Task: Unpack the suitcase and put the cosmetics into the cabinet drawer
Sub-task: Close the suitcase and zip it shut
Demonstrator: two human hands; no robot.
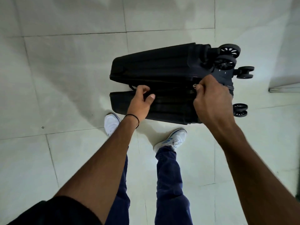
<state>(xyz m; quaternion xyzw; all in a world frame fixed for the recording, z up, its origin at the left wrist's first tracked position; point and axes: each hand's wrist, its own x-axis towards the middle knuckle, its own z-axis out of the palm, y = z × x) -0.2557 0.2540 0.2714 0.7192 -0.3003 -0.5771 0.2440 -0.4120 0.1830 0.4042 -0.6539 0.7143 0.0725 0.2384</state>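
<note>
Bare forearms (100, 163) reach down from 6 o'clock, a black sleeve (53, 211) at the lower left, toward the black soft-sided suitcase (162, 69). It stands on its long edge on the pale tiled floor (65, 62) just past centre toward 1 o'clock, its wheels (229, 51) pointing to 3 o'clock. Its two halves meet along a seam that faces up, and they gape a little at the 9 o'clock end. The right hand (212, 98) is curled tight at the wheel end of that seam, pinching what looks like the metal zipper pull (194, 85). The left hand (141, 101), a thin black cord (132, 119) at its wrist, hooks its fingers into the seam nearer 9 o'clock. No cosmetics and no drawer show; the contents are hidden. The main risk, as I judge it, is that the case balances on a narrow edge. Once the zipper lets go, the near half could flop toward 6 o'clock onto the white shoes (173, 138) just beside it, and loose bottles could spill and crack on the tile. A hard tug could also jam the slider at the corner by the wheels, or tip the case away toward 12. A pale panel (284, 78) with a metal foot stands near the wheels at 3 o'clock; what it is I cannot tell.
</note>
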